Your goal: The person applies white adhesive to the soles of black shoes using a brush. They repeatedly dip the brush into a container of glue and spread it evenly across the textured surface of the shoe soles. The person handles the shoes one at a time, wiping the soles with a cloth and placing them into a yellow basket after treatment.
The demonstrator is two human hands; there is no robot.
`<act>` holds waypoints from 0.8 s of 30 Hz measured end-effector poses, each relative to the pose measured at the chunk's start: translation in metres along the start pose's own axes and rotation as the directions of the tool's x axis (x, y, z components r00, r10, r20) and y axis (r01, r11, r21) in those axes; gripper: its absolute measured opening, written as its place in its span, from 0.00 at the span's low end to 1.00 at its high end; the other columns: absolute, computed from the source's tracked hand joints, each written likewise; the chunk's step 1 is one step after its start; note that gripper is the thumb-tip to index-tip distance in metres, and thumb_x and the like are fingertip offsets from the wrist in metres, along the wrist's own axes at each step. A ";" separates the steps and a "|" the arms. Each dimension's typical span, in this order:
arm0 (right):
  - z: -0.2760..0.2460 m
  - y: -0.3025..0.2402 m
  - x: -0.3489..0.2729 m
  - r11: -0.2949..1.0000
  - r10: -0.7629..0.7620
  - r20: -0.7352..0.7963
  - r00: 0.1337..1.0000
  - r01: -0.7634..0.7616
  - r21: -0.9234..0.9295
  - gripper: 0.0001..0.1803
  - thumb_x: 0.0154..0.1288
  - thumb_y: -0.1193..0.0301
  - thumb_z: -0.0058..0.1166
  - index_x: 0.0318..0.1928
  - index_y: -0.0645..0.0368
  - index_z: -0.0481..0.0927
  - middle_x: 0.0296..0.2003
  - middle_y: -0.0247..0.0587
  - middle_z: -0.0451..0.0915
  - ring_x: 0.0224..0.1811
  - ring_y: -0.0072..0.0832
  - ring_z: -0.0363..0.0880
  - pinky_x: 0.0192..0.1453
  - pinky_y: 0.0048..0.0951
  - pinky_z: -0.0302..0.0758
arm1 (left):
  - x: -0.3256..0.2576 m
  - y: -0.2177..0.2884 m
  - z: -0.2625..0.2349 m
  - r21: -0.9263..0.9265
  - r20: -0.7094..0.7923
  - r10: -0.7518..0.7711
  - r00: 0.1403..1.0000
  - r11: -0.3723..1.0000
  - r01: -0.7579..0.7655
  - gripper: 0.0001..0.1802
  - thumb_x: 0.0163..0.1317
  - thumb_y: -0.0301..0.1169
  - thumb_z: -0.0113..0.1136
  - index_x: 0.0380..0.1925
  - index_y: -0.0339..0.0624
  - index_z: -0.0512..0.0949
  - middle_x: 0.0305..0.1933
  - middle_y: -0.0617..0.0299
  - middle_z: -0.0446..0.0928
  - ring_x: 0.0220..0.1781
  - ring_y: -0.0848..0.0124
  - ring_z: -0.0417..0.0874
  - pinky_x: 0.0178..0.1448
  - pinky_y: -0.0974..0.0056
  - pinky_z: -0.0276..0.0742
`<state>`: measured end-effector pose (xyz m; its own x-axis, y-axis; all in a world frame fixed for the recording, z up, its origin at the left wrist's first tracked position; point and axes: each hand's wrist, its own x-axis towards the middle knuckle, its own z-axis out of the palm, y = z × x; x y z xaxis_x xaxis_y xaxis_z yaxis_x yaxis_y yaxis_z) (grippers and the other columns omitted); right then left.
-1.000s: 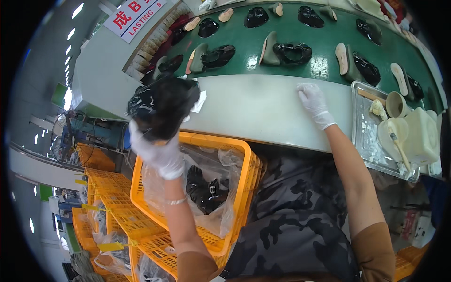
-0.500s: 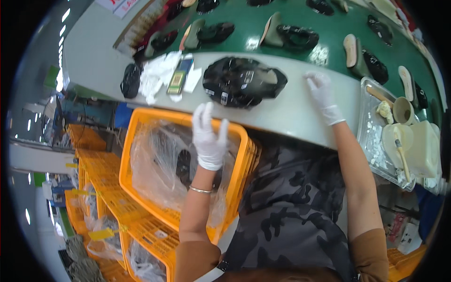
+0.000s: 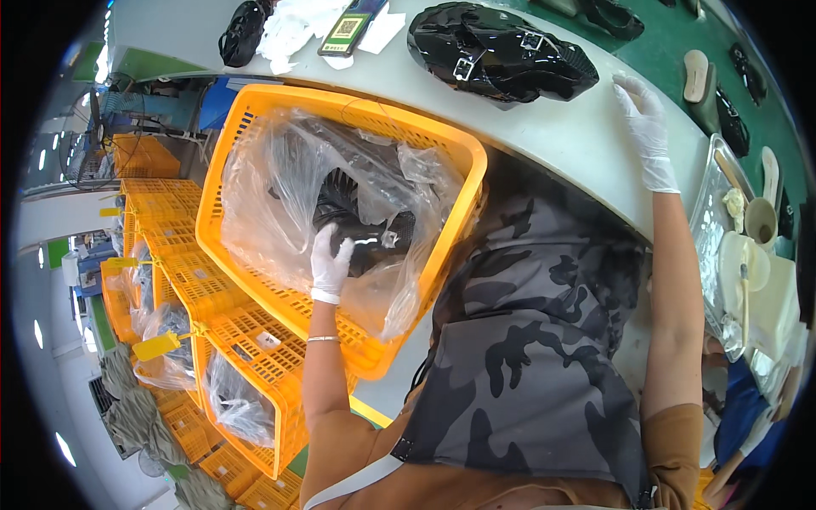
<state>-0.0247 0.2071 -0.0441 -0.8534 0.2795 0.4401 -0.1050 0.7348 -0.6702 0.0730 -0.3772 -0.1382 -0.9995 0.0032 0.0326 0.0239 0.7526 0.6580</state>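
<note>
My left hand [image 3: 330,265], in a white glove, reaches down into an orange plastic crate [image 3: 344,98]. Its fingertips are at the edge of a glossy black shoe upper [image 3: 374,246], thumb apart from the fingers. Clear plastic bagging [image 3: 255,204] lines the crate around that piece. My right hand [image 3: 642,127], also gloved in white, rests with fingers stretched on the pale worktable [image 3: 561,127] and holds nothing. Left of it lies a pile of shiny black uppers with silver buckles [image 3: 501,55].
A metal tray [image 3: 710,212] with a cup [image 3: 761,219], a brush [image 3: 745,297] and a whitish container stands at the right. Shoe parts lie on the green surface [image 3: 663,64] beyond. Crumpled white paper [image 3: 293,32] and a phone [image 3: 350,30] lie far left. More orange crates [image 3: 246,340] stand at lower left.
My left hand has gone from above the crate's far side down into it, to the black upper. The view has tilted down toward the crate. My right hand stays on the table.
</note>
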 end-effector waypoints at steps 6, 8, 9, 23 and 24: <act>-0.006 0.002 -0.001 1.000 0.006 -0.031 0.999 -0.006 -0.018 0.12 0.58 0.68 0.57 0.42 0.57 0.81 0.43 0.40 0.80 0.49 0.32 0.76 0.56 0.29 0.68 | 0.006 0.100 0.012 0.450 0.072 0.239 0.968 0.859 -0.245 0.48 0.35 0.37 0.74 0.58 0.39 0.60 0.59 0.45 0.61 0.62 0.47 0.59 0.65 0.51 0.56; -0.006 -0.010 -0.002 0.999 0.034 -0.032 0.999 -0.035 -0.028 0.11 0.58 0.69 0.57 0.42 0.57 0.81 0.42 0.40 0.80 0.48 0.32 0.77 0.56 0.29 0.69 | 0.010 0.103 0.015 0.492 0.005 0.281 0.960 0.835 -0.247 0.47 0.35 0.37 0.74 0.58 0.40 0.61 0.58 0.46 0.61 0.62 0.47 0.59 0.65 0.50 0.56; -0.005 -0.010 -0.002 1.000 0.018 -0.033 0.999 -0.019 -0.021 0.11 0.58 0.69 0.56 0.41 0.57 0.81 0.42 0.41 0.80 0.48 0.32 0.77 0.55 0.29 0.69 | 0.013 0.103 0.016 0.516 0.036 0.312 0.949 0.808 -0.285 0.44 0.36 0.33 0.70 0.57 0.41 0.62 0.57 0.48 0.63 0.62 0.48 0.60 0.65 0.50 0.56; -0.015 -0.004 -0.003 0.841 0.337 -0.047 0.940 -0.279 0.464 0.13 0.61 0.65 0.56 0.43 0.59 0.80 0.37 0.30 0.80 0.43 0.18 0.74 0.49 0.20 0.68 | 0.042 0.220 -0.089 -0.143 -0.133 0.405 0.904 0.895 -0.422 0.14 0.47 0.12 0.54 0.36 0.32 0.77 0.34 0.64 0.74 0.36 0.74 0.74 0.45 0.71 0.71; -0.022 -0.010 0.000 0.824 0.344 -0.072 0.936 -0.264 0.501 0.14 0.62 0.65 0.56 0.44 0.60 0.80 0.37 0.29 0.79 0.43 0.16 0.73 0.49 0.19 0.67 | 0.043 0.238 -0.093 -0.183 -0.135 0.483 0.865 0.846 -0.500 0.14 0.48 0.13 0.55 0.37 0.31 0.77 0.35 0.64 0.74 0.36 0.75 0.74 0.45 0.72 0.70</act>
<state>-0.0125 0.2132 -0.0248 -0.7980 0.5592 0.2248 -0.1170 0.2221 -0.9680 0.0378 -0.2589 0.0897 -0.8504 0.2773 0.4471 0.5244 0.5151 0.6780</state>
